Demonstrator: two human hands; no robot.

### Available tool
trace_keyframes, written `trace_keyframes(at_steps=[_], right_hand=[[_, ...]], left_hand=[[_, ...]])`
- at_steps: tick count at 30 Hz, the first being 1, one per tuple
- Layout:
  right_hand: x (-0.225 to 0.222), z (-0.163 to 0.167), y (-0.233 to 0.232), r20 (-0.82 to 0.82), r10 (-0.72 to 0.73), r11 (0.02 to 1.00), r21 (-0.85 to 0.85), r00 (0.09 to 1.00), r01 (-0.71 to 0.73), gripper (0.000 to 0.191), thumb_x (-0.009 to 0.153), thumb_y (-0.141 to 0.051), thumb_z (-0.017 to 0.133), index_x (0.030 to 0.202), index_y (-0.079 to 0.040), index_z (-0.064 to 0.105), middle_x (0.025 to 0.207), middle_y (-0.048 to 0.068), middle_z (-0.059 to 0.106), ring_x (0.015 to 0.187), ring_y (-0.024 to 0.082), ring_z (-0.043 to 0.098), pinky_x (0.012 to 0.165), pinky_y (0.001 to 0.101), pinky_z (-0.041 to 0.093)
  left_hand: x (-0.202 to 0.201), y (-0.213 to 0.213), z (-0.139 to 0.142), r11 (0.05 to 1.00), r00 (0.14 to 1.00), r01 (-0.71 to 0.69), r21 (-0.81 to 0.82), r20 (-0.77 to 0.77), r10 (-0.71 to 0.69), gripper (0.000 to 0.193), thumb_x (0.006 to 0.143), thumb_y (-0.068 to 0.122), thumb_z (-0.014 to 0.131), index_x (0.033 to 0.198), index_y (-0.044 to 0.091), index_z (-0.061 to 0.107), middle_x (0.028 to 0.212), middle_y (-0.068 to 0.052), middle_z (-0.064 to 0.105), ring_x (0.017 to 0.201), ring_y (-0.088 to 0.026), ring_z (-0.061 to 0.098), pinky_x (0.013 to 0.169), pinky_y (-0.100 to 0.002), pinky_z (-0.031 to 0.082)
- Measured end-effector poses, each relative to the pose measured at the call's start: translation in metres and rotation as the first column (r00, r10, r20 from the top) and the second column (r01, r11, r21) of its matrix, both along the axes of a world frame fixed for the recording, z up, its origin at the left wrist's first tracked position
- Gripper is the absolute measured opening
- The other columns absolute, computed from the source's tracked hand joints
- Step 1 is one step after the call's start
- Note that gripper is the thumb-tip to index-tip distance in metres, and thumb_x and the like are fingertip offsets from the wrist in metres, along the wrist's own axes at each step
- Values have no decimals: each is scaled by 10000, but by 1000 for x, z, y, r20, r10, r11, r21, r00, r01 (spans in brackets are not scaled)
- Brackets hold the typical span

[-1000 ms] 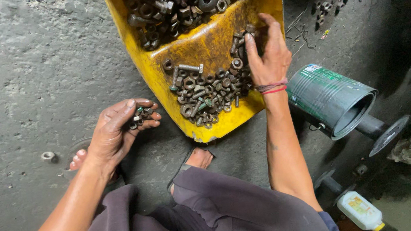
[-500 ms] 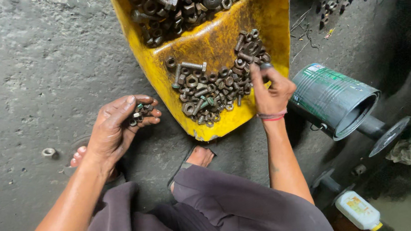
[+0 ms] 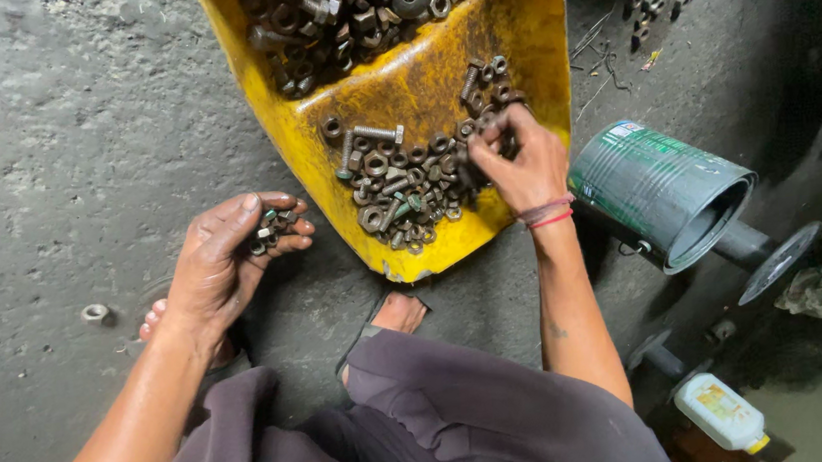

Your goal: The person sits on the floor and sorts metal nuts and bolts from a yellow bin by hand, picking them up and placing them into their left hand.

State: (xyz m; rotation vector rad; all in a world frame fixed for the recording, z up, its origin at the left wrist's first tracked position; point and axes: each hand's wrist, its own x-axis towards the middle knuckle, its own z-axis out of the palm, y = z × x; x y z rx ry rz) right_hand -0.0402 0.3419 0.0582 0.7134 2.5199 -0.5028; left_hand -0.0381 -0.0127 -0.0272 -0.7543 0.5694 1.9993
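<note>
Under the cupped left hand, half-hidden small nuts.

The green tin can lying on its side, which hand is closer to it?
Right. The right hand picks among the nuts in the yellow tray, just beside the green can. The left hand is across the tray, holding small nuts.

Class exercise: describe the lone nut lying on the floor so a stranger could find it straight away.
Start at the big yellow tray of nuts and bolts, then go left past the left hand to the bare concrete floor. The nut lies there alone, a small pale ring, apart from the dark, rusty heaps.
</note>
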Motion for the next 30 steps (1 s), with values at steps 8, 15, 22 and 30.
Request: trace_keyframes(at_steps=[8,15,22,30], right_hand=[[-9,-8,-34,-408,291,955,182,865,-235,313,1015,-213,752,1218,2,650,1164,174,674,1045,315,668,875,397,503],[-7,0,-11,-500,110,992,115,859,-60,175,1034,-187,828,1065,-75,697,1022,92,765,935,237,753,872,352,573],[-28,-25,12,-338,40,991,136,940,7,383,828,-208,898,1116,-49,702,902,74,762,851,190,730,799,318,546],[-29,-30,10,-512,-12,984,-160,859,-82,345,910,-44,832,1202,-6,653,1084,103,743,1001,177,713,919,320,580]], left_hand=[[3,6,3,1000,1000,30,0,0,-30,353,1034,237,624,1174,-83,678,1125,-215,719,998,-330,723,903,-446,607],[2,-8,4,1000,1000,1,-27,-19,-2,361,1025,244,628,1178,-80,675,1147,-210,718,1007,-318,723,904,-434,609],[3,-2,3,1000,1000,15,-15,1,-15,361,1014,241,630,1176,-77,678,1130,-216,718,987,-321,728,898,-434,605],[0,-6,0,1000,1000,-8,-5,-3,8,351,1016,236,627,1173,-74,674,1139,-208,716,997,-320,725,902,-437,608]])
